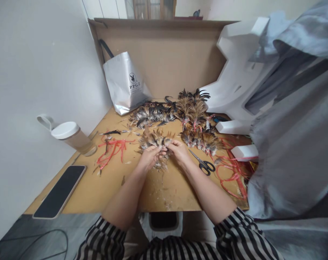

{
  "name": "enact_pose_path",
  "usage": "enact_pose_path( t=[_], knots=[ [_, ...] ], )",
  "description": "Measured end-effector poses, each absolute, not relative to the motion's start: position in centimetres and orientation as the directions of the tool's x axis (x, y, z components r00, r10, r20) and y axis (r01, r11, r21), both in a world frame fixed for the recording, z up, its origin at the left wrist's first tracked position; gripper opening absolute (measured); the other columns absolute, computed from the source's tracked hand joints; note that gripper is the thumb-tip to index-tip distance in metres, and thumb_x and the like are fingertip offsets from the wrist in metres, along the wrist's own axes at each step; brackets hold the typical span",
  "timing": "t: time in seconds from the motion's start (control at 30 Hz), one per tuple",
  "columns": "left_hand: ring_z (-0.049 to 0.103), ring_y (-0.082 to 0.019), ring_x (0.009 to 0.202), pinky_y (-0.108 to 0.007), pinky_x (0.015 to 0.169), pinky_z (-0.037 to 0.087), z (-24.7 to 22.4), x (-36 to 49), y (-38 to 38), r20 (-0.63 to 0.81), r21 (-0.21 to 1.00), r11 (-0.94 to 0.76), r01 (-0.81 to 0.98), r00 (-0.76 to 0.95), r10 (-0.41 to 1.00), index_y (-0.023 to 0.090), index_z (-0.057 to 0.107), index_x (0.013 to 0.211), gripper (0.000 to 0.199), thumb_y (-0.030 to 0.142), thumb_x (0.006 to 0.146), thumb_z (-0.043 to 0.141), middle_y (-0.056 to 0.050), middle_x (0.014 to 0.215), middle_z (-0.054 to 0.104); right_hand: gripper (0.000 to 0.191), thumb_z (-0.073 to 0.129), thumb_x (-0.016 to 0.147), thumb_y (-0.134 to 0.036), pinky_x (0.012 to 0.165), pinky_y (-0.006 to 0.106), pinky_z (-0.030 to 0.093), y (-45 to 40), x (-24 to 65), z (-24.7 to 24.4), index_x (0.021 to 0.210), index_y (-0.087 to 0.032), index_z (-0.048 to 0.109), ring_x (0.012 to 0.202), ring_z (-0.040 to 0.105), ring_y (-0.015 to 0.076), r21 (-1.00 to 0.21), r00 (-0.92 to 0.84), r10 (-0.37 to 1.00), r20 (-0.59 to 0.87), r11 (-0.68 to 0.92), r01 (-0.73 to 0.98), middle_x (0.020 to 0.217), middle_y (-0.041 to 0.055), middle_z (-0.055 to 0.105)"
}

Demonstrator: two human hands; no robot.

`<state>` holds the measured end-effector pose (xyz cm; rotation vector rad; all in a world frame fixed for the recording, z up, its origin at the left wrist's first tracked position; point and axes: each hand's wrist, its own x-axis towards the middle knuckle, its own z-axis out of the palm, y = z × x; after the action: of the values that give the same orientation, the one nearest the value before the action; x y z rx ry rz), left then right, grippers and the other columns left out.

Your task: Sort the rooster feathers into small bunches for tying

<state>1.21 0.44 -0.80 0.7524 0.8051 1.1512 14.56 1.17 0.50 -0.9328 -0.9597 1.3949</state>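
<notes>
My left hand [152, 156] and my right hand [177, 150] come close together over a pile of brown feathers [151, 139] at the middle of the table. The fingertips of both are pinched on small feathers, and the fine ends between them are hard to make out. Behind lie dark feathers [153, 113] and upright brown feather bundles [192, 108] with pink ties. Another row of bundles [202, 141] is just right of my right hand. Black-handled scissors [206, 167] rest below that row, partly open.
Red plastic strips lie at the left [112, 150] and right [233, 175] of the table [169, 195]. A lidded cup [74, 139] and a phone [60, 191] are at the left. A silver bag [124, 83] leans at the back; white foam [234, 79] and grey cloth [296, 144] flank the right.
</notes>
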Motion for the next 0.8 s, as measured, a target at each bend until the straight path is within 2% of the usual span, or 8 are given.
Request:
enact_pose_path(
  t=[0.27, 0.5, 0.8],
  knots=[
    [0.058, -0.008, 0.053, -0.016, 0.047, 0.040, -0.91, 1.55, 0.19, -0.148, 0.906, 0.208, -0.370, 0.184, 0.972, 0.008, 0.062, 0.071, 0.025, 0.030, 0.061, 0.071, -0.008, 0.068, 0.066, 0.028, 0.071, 0.057, -0.039, 0.049, 0.022, 0.032, 1.29, 14.18, -0.34, 0.055, -0.017, 0.054, 0.048, 0.042, 0.0072, -0.977, 0.013, 0.998, 0.058, 0.060, -0.204, 0.051, -0.0043, 0.051],
    [0.055, -0.008, 0.048, -0.018, 0.046, 0.040, -0.91, 1.65, 0.22, -0.116, 0.942, 0.147, -0.302, 0.117, 0.986, 0.009, 0.060, 0.063, 0.028, 0.035, 0.059, 0.072, -0.007, 0.062, 0.064, 0.026, 0.072, 0.057, -0.036, 0.049, 0.022, 0.033, 1.12, 14.14, 0.25, 0.058, -0.017, 0.055, 0.047, 0.043, 0.0075, -0.964, -0.025, 0.999, 0.034, 0.026, -0.266, 0.052, -0.0039, 0.054],
    [0.057, -0.009, 0.054, -0.018, 0.048, 0.040, -1.04, 1.76, 0.19, -0.127, 0.936, 0.173, -0.307, 0.162, 0.979, 0.009, 0.065, 0.068, 0.028, 0.035, 0.060, 0.071, -0.009, 0.068, 0.066, 0.029, 0.072, 0.056, -0.037, 0.046, 0.021, 0.031, 0.95, 14.04, 0.23, 0.058, -0.017, 0.051, 0.043, 0.042, 0.0069, -0.944, -0.043, 0.999, 0.016, 0.001, -0.330, 0.048, -0.0046, 0.052]
  ],
)
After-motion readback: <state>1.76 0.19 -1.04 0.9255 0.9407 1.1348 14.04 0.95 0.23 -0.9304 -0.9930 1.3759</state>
